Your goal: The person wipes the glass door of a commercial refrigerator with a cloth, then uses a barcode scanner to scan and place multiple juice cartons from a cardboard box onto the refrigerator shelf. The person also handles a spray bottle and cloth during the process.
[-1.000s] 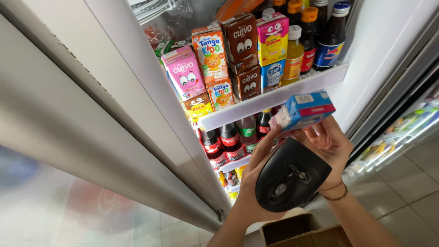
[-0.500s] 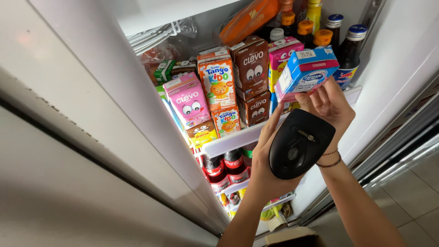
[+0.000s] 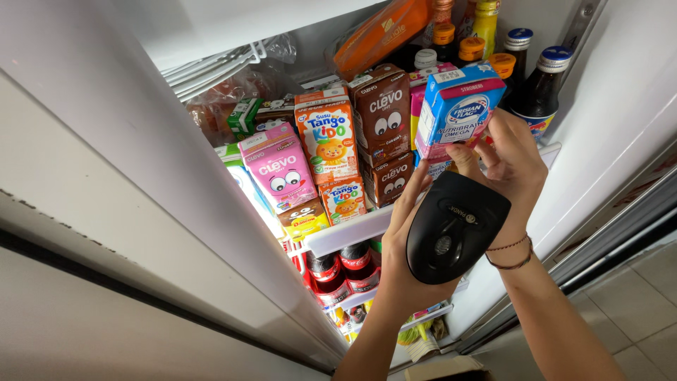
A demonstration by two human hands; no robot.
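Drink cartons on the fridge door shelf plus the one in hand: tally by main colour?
Pink cartons: 1
Orange cartons: 2
Brown cartons: 2
Blue carton, held in the right hand: 1
Total: 6 clearly visible; others are partly hidden.

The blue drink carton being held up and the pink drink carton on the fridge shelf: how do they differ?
The blue drink carton is pinched in the right hand, lifted off the shelf; the pink drink carton stands among other cartons, untouched. The blue one bears a round emblem, the pink one cartoon eyes. Both are small boxy cartons.

An open white fridge door [image 3: 106, 233] stands over a grey tiled floor [image 3: 635, 310].
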